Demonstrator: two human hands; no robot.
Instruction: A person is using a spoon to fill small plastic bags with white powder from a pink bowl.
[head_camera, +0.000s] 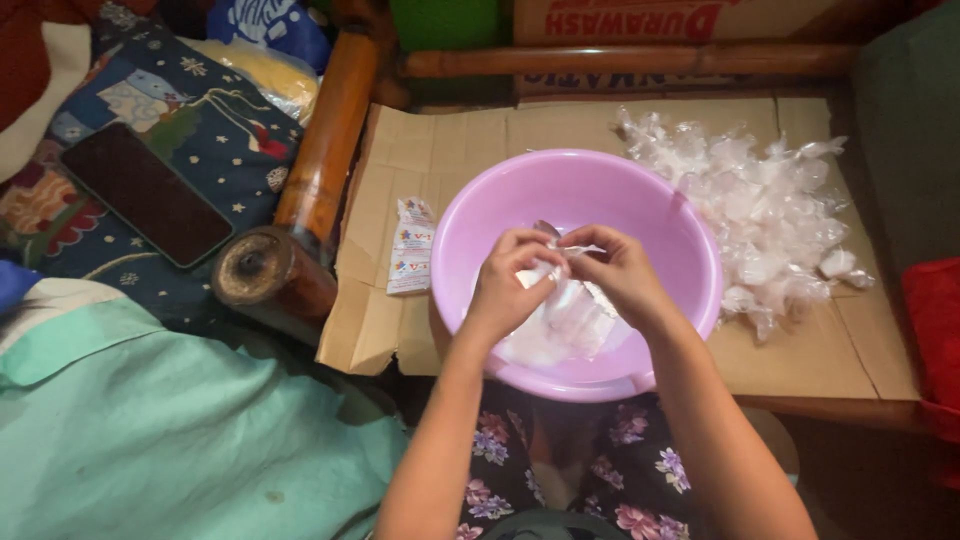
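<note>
Head view: your left hand (512, 280) and right hand (620, 275) pinch one small clear plastic bag (572, 310) at its top, fingers narrow, over the pink basin (690, 240), probably so spills land inside. Filled bags (770, 210) pile right of the basin; sachets (411, 247) lie left.

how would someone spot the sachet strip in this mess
Start at the pink basin on the cardboard. Just left of its rim lies the sachet strip, flat on the cardboard. It is white, printed in red and blue, unlike the clear bags piled on the right.
</note>
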